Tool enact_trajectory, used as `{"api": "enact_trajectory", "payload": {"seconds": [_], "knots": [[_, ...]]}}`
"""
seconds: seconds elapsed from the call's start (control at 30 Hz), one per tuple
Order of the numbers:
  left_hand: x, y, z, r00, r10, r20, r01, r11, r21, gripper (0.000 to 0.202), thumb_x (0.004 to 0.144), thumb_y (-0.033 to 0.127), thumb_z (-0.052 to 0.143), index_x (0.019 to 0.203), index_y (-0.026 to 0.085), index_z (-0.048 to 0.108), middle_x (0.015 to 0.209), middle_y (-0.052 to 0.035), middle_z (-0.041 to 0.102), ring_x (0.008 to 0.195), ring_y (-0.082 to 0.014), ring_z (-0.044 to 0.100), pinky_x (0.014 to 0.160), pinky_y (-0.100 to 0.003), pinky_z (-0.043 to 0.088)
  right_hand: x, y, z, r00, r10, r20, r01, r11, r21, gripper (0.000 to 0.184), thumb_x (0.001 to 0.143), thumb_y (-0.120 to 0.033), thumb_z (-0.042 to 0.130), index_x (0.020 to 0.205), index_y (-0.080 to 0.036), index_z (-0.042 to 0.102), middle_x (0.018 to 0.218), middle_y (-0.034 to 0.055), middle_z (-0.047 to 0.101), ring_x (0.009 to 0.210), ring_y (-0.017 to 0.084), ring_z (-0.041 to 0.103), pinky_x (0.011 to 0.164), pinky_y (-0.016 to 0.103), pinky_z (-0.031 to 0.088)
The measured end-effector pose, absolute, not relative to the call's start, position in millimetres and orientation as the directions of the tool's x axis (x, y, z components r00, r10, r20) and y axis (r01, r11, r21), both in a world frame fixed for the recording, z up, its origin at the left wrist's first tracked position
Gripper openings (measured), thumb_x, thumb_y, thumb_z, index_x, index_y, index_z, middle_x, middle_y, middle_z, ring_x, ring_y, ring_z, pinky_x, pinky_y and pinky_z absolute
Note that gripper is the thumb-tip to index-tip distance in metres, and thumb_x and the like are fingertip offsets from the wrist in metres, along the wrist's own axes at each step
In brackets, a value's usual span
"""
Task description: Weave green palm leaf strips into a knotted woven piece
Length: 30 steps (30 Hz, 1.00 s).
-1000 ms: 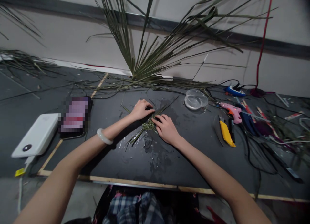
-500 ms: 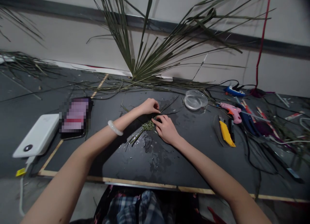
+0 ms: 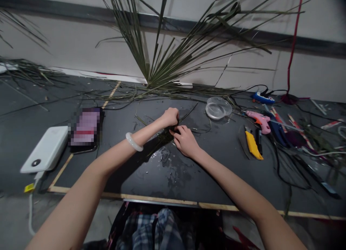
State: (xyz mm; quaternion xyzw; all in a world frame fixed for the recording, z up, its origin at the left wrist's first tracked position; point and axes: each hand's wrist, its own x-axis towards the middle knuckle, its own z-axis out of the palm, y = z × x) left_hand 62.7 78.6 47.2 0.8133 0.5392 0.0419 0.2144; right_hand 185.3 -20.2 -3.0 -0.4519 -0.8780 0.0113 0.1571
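Working the leaf piece [image 3: 164,135] seems the step: it lies shadowed on the counter [image 3: 189,185], beside the right grip [image 3: 186,140]. The left grip [image 3: 171,116] curls above; I cannot tell what either pinches. Next calls for steady holding.

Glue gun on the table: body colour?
Pink; the glue gun shows in the head view, the only one.
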Motion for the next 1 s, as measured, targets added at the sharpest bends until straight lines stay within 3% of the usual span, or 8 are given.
{"api": "enact_trajectory", "payload": {"seconds": [0.3, 0.57, 0.67, 0.8, 1.0], "knots": [[59.0, 85.1, 41.7, 0.385, 0.902, -0.195, 0.826, -0.242, 0.510, 0.027, 0.053, 0.007, 0.068, 0.080, 0.013, 0.069, 0.079, -0.0057, 0.069, 0.079, -0.0198, 0.064, 0.073, -0.024, 0.048, 185.0, -20.1, -2.3, -0.537, 0.801, 0.263, 0.793, 0.586, -0.166, 0.035, 0.089, -0.017, 0.045, 0.119, -0.014, 0.063, 0.113, 0.0152, 0.058, 0.106, 0.027, 0.043, 0.084, 0.040, 0.042], [17.2, 84.5, 40.1, 0.483, 0.855, -0.189, 0.648, -0.204, 0.734, 0.013, 0.070, 0.011, 0.057, 0.080, 0.010, 0.065, 0.084, -0.0052, 0.069, 0.070, -0.0118, 0.062, 0.066, -0.022, 0.049, 184.2, -20.4, -1.1, -0.534, 0.800, 0.273, 0.791, 0.587, -0.172, 0.036, 0.088, -0.016, 0.047, 0.120, -0.015, 0.062, 0.112, 0.0135, 0.059, 0.105, 0.026, 0.044, 0.085, 0.038, 0.041], [-0.9, 78.2, 41.9, 0.554, 0.822, -0.131, 0.541, -0.236, 0.807, 0.015, 0.072, 0.016, 0.060, 0.085, 0.010, 0.065, 0.081, -0.0048, 0.069, 0.073, -0.0115, 0.062, 0.071, -0.023, 0.049, 184.7, -20.0, -2.6, -0.526, 0.802, 0.284, 0.790, 0.584, -0.187, 0.035, 0.087, -0.016, 0.047, 0.119, -0.016, 0.062, 0.112, 0.0133, 0.058, 0.104, 0.026, 0.045, 0.084, 0.038, 0.041], [-10.3, 73.2, 38.5, 0.694, 0.717, 0.057, 0.273, -0.336, 0.901, 0.020, 0.072, 0.026, 0.066, 0.086, 0.010, 0.066, 0.084, -0.0052, 0.069, 0.079, -0.0131, 0.063, 0.078, -0.026, 0.049, 185.4, -19.4, -4.8, -0.526, 0.798, 0.295, 0.784, 0.589, -0.197, 0.035, 0.088, -0.016, 0.047, 0.119, -0.016, 0.062, 0.112, 0.0138, 0.058, 0.105, 0.026, 0.045, 0.084, 0.039, 0.041], [8.1, 76.3, 19.4, 0.716, 0.682, 0.152, 0.246, -0.450, 0.858, 0.021, 0.079, 0.022, 0.059, 0.096, 0.010, 0.064, 0.092, -0.0071, 0.069, 0.083, -0.0139, 0.063, 0.078, -0.026, 0.048, 185.8, -19.3, -4.8, -0.529, 0.801, 0.279, 0.791, 0.585, -0.181, 0.035, 0.086, -0.016, 0.049, 0.118, -0.018, 0.063, 0.112, 0.0129, 0.058, 0.105, 0.026, 0.045, 0.085, 0.038, 0.042]]}}
